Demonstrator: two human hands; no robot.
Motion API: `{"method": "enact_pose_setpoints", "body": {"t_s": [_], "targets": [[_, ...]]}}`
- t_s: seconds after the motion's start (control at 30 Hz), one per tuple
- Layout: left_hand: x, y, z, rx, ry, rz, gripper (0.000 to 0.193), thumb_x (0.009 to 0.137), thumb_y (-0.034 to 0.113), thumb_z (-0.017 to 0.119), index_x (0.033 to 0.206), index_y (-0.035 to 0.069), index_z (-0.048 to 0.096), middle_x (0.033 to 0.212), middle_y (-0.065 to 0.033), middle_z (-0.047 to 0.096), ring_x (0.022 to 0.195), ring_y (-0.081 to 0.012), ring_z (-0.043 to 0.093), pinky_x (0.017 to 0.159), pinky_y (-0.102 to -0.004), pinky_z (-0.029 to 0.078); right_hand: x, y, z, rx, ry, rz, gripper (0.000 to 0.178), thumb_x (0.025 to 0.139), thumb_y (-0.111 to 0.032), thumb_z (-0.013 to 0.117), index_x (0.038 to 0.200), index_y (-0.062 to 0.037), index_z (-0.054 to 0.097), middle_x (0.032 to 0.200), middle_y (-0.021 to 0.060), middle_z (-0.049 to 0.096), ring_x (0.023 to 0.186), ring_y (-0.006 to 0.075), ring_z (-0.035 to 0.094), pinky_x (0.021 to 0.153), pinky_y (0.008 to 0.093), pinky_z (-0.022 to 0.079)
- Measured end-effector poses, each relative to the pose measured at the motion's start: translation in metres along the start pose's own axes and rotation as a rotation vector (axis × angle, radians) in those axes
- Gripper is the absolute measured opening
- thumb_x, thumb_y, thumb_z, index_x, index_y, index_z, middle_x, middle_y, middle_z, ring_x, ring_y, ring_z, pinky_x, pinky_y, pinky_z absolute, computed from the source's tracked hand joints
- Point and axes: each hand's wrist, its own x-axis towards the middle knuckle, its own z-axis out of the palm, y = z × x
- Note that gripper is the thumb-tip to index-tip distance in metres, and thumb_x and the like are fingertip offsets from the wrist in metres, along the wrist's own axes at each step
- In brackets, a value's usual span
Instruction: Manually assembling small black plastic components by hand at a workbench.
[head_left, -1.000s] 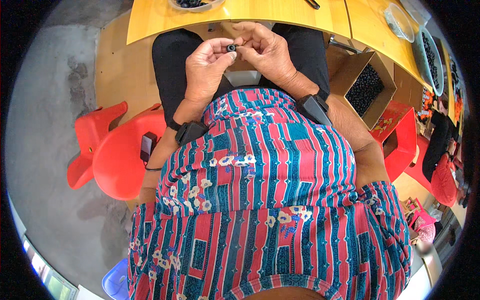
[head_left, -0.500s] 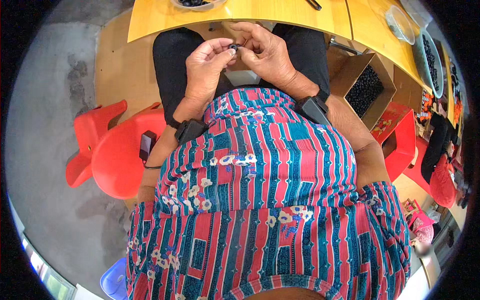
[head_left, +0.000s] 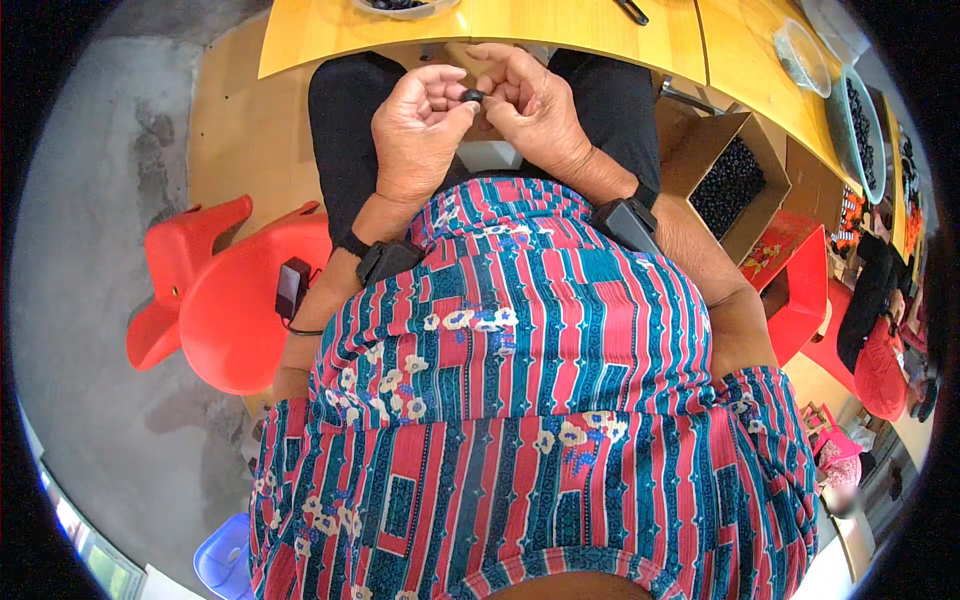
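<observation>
Between my hands, above my lap and just short of the table edge, is a small round black part (head_left: 472,96). My left hand (head_left: 422,122) pinches it between thumb and fingertips. My right hand (head_left: 532,108) meets it from the other side, its thumb and index finger closed at the part's edge. Whether the right fingers grip the part itself or something tiny on it is too small to make out. The other fingers of both hands are curled.
In front is a yellow table (head_left: 560,22) with a clear bowl (head_left: 408,10) of black parts and a dark slim tool (head_left: 632,11). To the right stand a cardboard box (head_left: 768,196) of black pieces and a blue-green basin (head_left: 836,118). Red chairs (head_left: 235,300) are at left.
The black part has turned in my fingers and now shows a more solid side. My left hand has tilted a little, its fingers curling more. My right hand has barely moved.
</observation>
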Motion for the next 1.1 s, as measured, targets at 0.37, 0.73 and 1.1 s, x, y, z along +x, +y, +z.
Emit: {"method": "enact_pose_setpoints", "body": {"t_s": [0.37,0.73,1.1], "targets": [[-0.002,0.005,0.004,-0.386,0.002,-0.141,0.03,0.079,-0.009,0.055,0.108,0.0,0.052,0.091,-0.0052,0.057,0.081,-0.0096,0.055,0.075,-0.0223,0.048,0.002,-0.002,0.005,-0.17,0.088,-0.158,0.049,0.075,0.004,0.056,0.122,-0.0053,0.045,0.076,0.0034,0.055,0.061,0.0054,0.055,0.05,0.0216,0.046],[0.003,0.008,-0.004,-0.841,-0.147,-0.245,0.03,0.085,-0.003,0.052,0.114,0.003,0.047,0.102,-0.0072,0.056,0.095,-0.0158,0.055,0.087,-0.0311,0.046,0.007,-0.006,0.008,0.004,0.126,-0.103,0.022,0.075,-0.004,0.067,0.097,-0.0014,0.063,0.077,-0.0005,0.057,0.061,0.0021,0.054,0.05,0.0165,0.045],[0.003,0.005,-0.006,-0.895,-0.155,-0.312,0.028,0.088,0.001,0.048,0.116,0.003,0.046,0.108,-0.0086,0.054,0.1,-0.0173,0.053,0.089,-0.0334,0.045,0.006,-0.017,0.004,-0.232,0.083,-0.151,0.02,0.074,0.0,0.067,0.094,-0.0031,0.066,0.08,-0.0017,0.055,0.066,0.002,0.05,0.058,0.0152,0.041]]}}
